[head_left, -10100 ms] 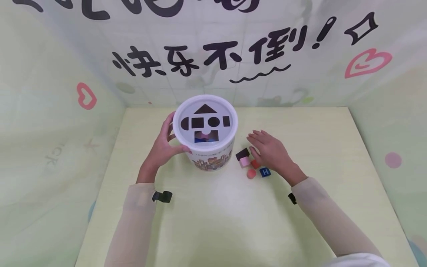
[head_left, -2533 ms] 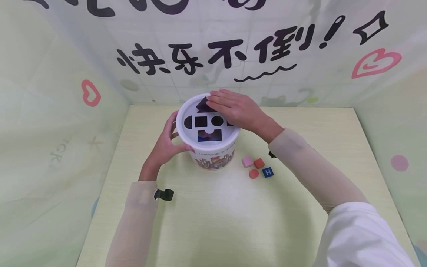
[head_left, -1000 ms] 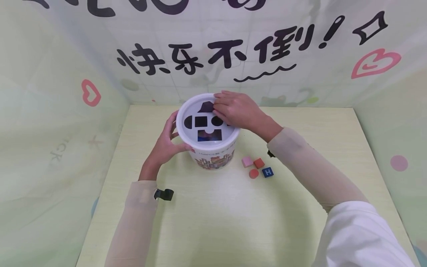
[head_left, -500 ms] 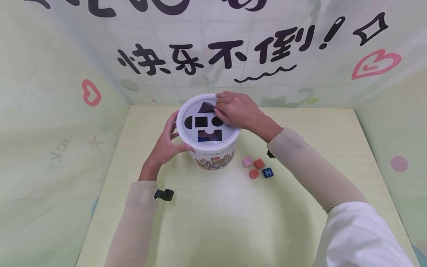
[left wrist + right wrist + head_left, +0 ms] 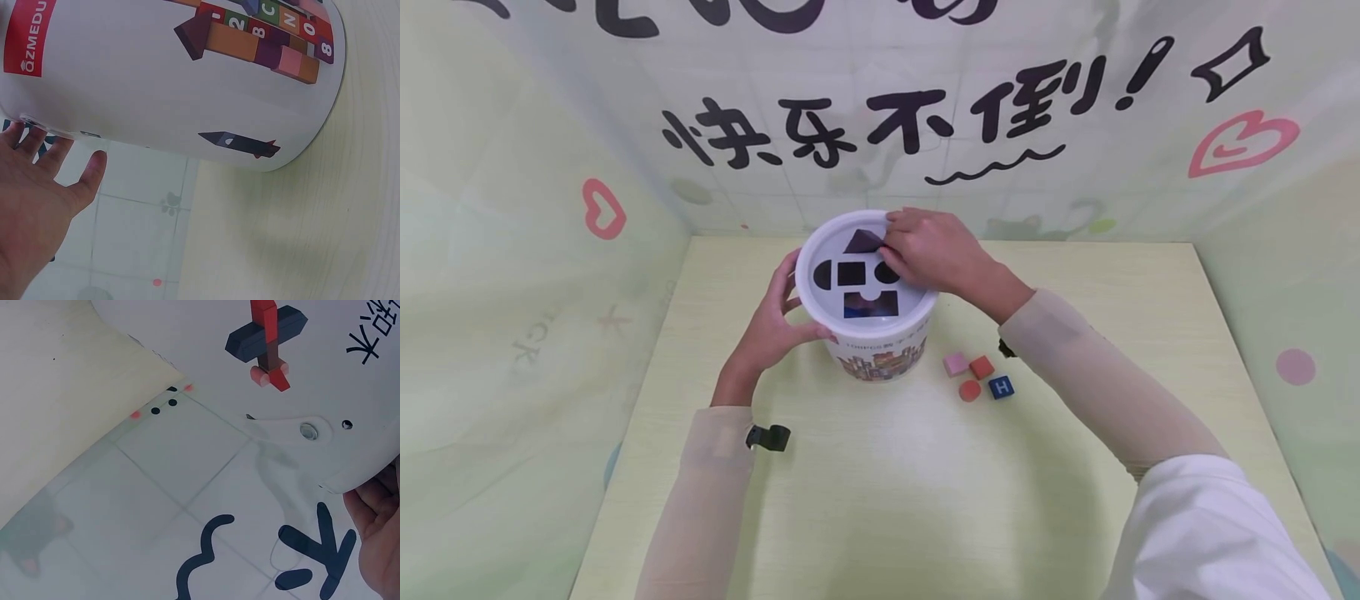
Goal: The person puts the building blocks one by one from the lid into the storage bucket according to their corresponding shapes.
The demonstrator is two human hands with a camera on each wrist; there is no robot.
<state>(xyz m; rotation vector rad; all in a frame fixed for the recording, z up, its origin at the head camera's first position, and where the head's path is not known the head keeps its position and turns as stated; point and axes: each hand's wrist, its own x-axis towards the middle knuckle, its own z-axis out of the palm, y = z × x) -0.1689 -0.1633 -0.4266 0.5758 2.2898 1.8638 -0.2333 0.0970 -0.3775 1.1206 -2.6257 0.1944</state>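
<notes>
A white bucket (image 5: pixel 880 358) with printed toy-block pictures stands upright at the back of the table. Its lid (image 5: pixel 829 310) has several shaped holes. My left hand (image 5: pixel 775 321) grips the bucket's left side near the rim, thumb in front; the left wrist view shows this hand (image 5: pixel 34 206) against the bucket wall (image 5: pixel 125 81). Over the lid's far right part, my right hand (image 5: pixel 936 250) pinches a dark purple triangular block (image 5: pixel 862 242) at the triangular hole. How deep the block sits cannot be seen. The right wrist view shows only part of that hand (image 5: pixel 382 544), under the bucket rim.
Right of the bucket lie a pink block (image 5: pixel 956 363), a red block (image 5: pixel 981 367), a round red-orange piece (image 5: pixel 970 390) and a blue cube (image 5: pixel 1001 387) marked H. A printed cloth wall (image 5: pixel 880 187) stands close behind the bucket.
The right hand has gone from the loose blocks up to the lid, bringing the dark block from beside the pink one. Lately the block has turned slightly at the triangular hole. The left hand stays.
</notes>
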